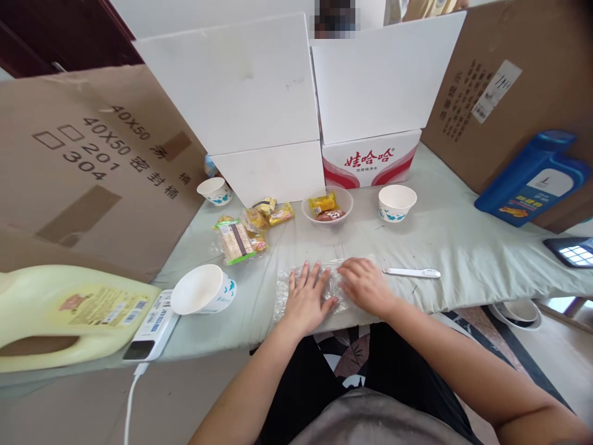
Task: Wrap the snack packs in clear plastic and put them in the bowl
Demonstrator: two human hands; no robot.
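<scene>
A crinkled sheet of clear bubble wrap (285, 290) lies flat on the cloth near the table's front edge. My left hand (308, 296) rests on it with the fingers spread. Across its right part lies my right hand (365, 285), palm down, fingers stretched out toward the left. Just right of that hand is a white utility knife (412, 272). Beyond the wrap stands a clear plastic bowl (349, 213) holding a yellow packet (323, 203) and a reddish-brown packet (330, 216).
Wrapped snacks (236, 241) lie to the left, near a paper bowl (204, 289), a power bank (152, 327) and a yellow jug (106, 309). Other paper bowls (397, 203) (215, 191) stand farther back. White boxes (269, 173), a blue bottle (532, 179) and a phone (572, 252) border the table.
</scene>
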